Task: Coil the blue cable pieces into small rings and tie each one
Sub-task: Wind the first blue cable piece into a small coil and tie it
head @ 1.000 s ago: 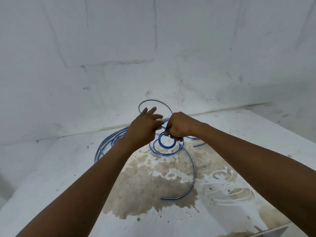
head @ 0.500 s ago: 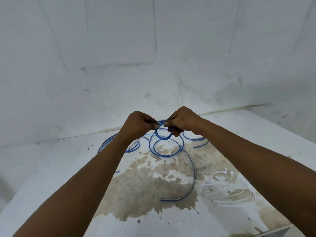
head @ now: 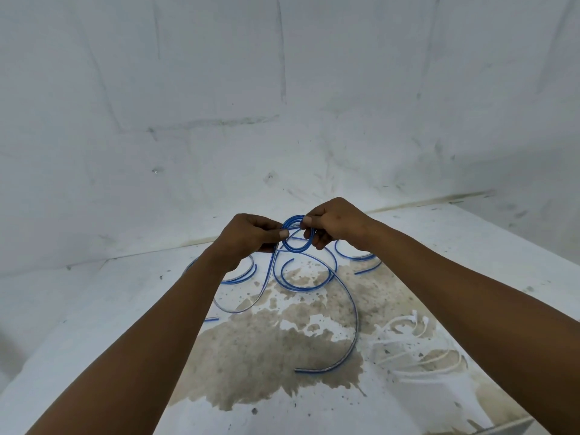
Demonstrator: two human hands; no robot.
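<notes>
Because the blue cable ring (head: 295,234) looks light but springy, we judge it wants to uncoil, so we pinch it above the stained table (head: 94,309) on both sides: left hand (head: 251,237) and right hand (head: 334,221), fingers curled round the strands, its tail (head: 251,304) trailing down.

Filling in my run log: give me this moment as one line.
stage: coiling | left hand: pinches blue ring | right hand: pinches blue ring | tie: not yet on | white ties: lying on table
</notes>
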